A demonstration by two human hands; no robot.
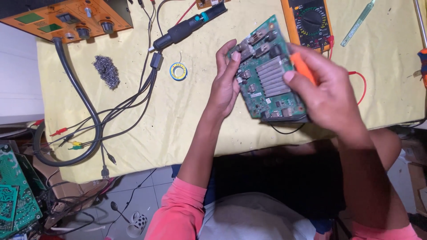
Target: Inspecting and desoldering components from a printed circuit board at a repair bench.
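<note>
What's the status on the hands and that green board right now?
Left hand grips circuit board by its left edge. Right hand holds orange tool against board's right side. Board lifted, tilted over yellow cloth. Multimeter behind.

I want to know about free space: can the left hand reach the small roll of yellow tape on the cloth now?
Probably yes, if it lets go: the left hand grips the green circuit board, and the tape roll lies uncovered on the yellow cloth beside it, nothing between.

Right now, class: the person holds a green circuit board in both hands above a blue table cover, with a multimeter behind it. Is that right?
Not quite. The head view shows the table cover is yellow, not blue. Both the left hand and right hand hold the green circuit board, multimeter behind.
</note>
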